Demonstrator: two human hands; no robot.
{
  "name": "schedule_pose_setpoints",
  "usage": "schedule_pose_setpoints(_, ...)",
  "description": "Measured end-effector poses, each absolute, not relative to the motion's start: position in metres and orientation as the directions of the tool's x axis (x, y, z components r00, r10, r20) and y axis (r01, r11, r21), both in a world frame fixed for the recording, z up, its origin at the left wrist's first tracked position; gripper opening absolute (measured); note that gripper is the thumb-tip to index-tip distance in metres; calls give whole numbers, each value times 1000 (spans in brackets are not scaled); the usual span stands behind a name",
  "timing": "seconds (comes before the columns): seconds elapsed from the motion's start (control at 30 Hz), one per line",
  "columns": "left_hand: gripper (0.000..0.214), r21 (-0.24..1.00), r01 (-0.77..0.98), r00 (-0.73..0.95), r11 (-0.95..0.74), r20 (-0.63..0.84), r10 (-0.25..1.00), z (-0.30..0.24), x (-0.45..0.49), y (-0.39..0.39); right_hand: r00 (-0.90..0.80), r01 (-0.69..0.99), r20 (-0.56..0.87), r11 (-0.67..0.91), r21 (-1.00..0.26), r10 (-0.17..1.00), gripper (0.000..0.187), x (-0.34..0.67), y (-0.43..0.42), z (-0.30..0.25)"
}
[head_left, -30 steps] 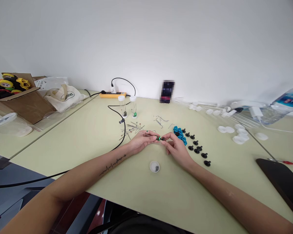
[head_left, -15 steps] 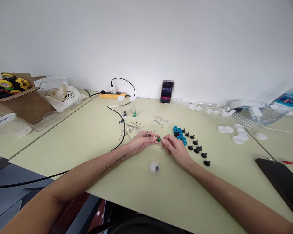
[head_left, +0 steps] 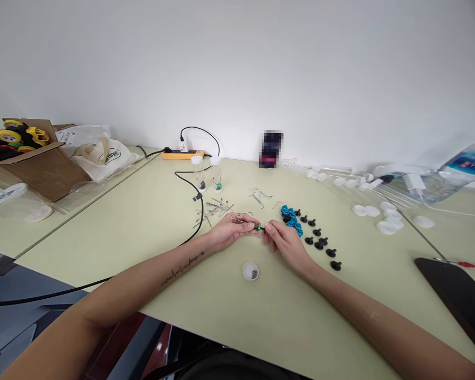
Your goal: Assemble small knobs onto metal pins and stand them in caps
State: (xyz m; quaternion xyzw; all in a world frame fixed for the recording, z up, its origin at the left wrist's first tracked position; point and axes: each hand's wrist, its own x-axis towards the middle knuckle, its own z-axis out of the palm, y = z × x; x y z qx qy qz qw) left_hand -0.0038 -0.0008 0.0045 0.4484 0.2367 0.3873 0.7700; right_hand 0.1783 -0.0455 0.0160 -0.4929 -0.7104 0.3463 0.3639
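My left hand [head_left: 230, 232] is closed on a small shiny green part [head_left: 257, 226], with thin metal rods lying along the fingers. My right hand [head_left: 285, 244] pinches a small dark piece [head_left: 263, 229] at the right end of the green part; its fingers hide most of it. Just beyond the right hand sits a cluster of blue knobbed parts [head_left: 296, 226], and several black disc-based pegs [head_left: 317, 232] are scattered beside them. Nearer me, a white cap [head_left: 246, 276] holds tiny grey metal pieces. Loose thin pins [head_left: 214, 207] and bent metal rods [head_left: 257, 199] lie beyond my left hand.
Two clear capped tubes [head_left: 198, 171] stand near an orange power strip [head_left: 182, 154]; a black cable [head_left: 201, 211] crosses the table. White caps [head_left: 388, 227], clear tubes and a water bottle [head_left: 455, 171] are at right. A cardboard box [head_left: 51, 171] stands left; a dark tablet-like slab [head_left: 451, 295] lies right.
Dark material now shows between my right fingertips and the green part. My right fingers have shifted slightly to the right; my left hand holds nearly still.
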Motion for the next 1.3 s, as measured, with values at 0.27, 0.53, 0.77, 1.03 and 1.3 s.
schedule_pose_setpoints(0.27, 22, 874, -382, 575, 300, -29, 818, 4, -4, -1, -220, 410, 172, 251, -877, 960, 20, 177, -46, 17)
schedule_pose_setpoints(0.53, 22, 881, -379, 582, 281, -9, 813, 4, -4, -1, -250, 462, 169, 271, -844, 953, 33, 178, -46, 18)
schedule_pose_setpoints(0.77, 22, 875, -382, 578, 299, -26, 815, 5, -4, -2, -215, 424, 187, 264, -866, 959, 16, 177, -45, 16)
schedule_pose_setpoints(1.03, 23, 879, -375, 590, 295, -19, 807, 5, -4, -1, -235, 449, 172, 264, -854, 957, 27, 178, -46, 17)
schedule_pose_setpoints(1.3, 23, 874, -380, 582, 302, -27, 813, 5, -4, -1, -222, 429, 168, 251, -868, 961, 21, 177, -46, 18)
